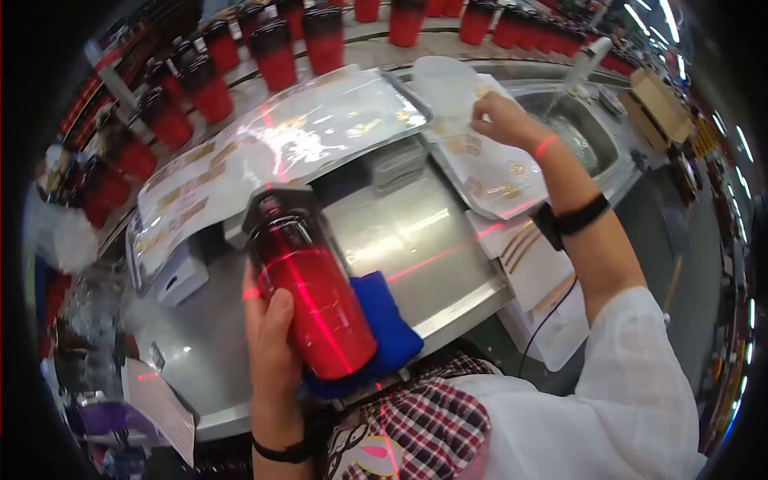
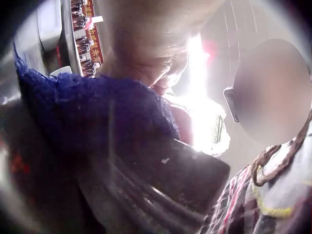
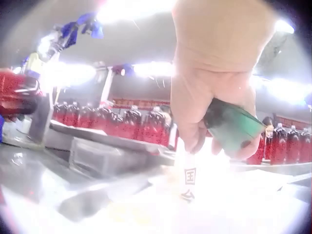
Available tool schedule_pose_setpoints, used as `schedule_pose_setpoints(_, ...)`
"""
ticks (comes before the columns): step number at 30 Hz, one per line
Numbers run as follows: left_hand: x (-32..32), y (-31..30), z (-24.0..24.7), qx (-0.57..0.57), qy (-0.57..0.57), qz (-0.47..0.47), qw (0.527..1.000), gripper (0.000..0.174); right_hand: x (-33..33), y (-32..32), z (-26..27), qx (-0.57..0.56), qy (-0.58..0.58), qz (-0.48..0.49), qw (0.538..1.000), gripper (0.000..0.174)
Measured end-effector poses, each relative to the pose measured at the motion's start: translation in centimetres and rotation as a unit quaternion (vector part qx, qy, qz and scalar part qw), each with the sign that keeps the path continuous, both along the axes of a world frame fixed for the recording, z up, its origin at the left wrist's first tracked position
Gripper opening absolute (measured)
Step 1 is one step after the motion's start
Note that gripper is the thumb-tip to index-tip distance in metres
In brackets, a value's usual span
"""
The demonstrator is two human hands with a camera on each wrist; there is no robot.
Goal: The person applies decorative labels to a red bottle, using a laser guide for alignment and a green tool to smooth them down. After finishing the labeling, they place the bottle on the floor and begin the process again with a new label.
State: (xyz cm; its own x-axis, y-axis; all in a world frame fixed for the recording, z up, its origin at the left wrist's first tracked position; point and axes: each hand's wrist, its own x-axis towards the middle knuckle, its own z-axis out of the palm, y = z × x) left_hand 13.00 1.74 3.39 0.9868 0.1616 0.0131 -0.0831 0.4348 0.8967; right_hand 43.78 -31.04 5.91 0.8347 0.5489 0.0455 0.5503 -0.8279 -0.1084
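Note:
A red bottle with a black shoulder and neck (image 1: pixel 316 296) lies tilted in a grey holder (image 1: pixel 238 230), its lower end over a blue cloth (image 1: pixel 392 324). My left hand (image 1: pixel 272 344) grips its side, thumb on top; the underside of the grip is hidden. In the left wrist view the cloth (image 2: pixel 97 114) bunches beside the hand (image 2: pixel 151 44). Farther right, my right hand (image 1: pixel 512 124) is over a tray of transfer sheets (image 1: pixel 500 188), beside a translucent white tub (image 1: pixel 444 80). The right wrist view shows its fingers holding a small green flat piece (image 3: pixel 236 129), above white glare and printed characters (image 3: pixel 190 178).
A larger tray of printed sheets (image 1: pixel 280 156) spans the steel worktop (image 1: pixel 424 248). Behind it stand rows of red and black bottles (image 1: pixel 324 40). On the right are a sink (image 1: pixel 580 132) with a running tap (image 1: pixel 588 60) and a cardboard box (image 1: pixel 656 108).

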Motion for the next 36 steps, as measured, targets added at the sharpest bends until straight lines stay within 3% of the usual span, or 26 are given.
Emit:
schedule_pose_setpoints(4,0.0,1.0,-1.7,-0.041,-0.016,-0.007,0.999,0.061,-8.4,4.6,5.3,0.148,0.008,0.112,0.983,0.012)
schedule_pose_setpoints(7,0.1,1.3,-1.5,-0.065,-0.028,-0.016,0.997,0.061,-14.9,9.1,8.7,0.27,0.045,0.219,0.937,0.013)
schedule_pose_setpoints(9,0.0,1.3,-1.5,-0.071,-0.024,-0.027,0.997,0.062,-18.1,11.7,10.5,0.301,0.175,0.228,0.909,0.01)
schedule_pose_setpoints(11,-0.2,1.0,-1.3,-0.068,-0.027,-0.009,0.997,0.062,-18.3,14.4,8.4,0.325,0.08,0.327,0.884,0.009)
schedule_pose_setpoints(15,-0.7,0.6,-0.6,-0.055,-0.036,0.025,0.998,0.063,-18.5,18.2,5.4,0.314,0.137,0.277,0.898,0.012)
schedule_pose_setpoints(18,-1.0,0.7,-0.5,-0.024,-0.03,0.041,0.998,0.067,-17.8,19.1,3.7,0.314,0.077,0.281,0.903,0.012)
schedule_pose_setpoints(23,-1.0,0.6,-0.1,0.08,-0.018,0.047,0.996,0.074,-16.9,19.7,3.6,0.315,0.082,0.288,0.9,0.013)
schedule_pose_setpoints(32,-0.7,0.3,0.1,-0.017,-0.022,0.051,0.998,0.077,-16.2,20.5,3.8,0.298,0.086,0.292,0.905,0.015)
schedule_pose_setpoints(36,-0.4,0.5,-0.3,0.067,-0.011,0.054,0.996,0.078,-16.1,20.5,4.0,0.294,0.098,0.296,0.903,0.016)
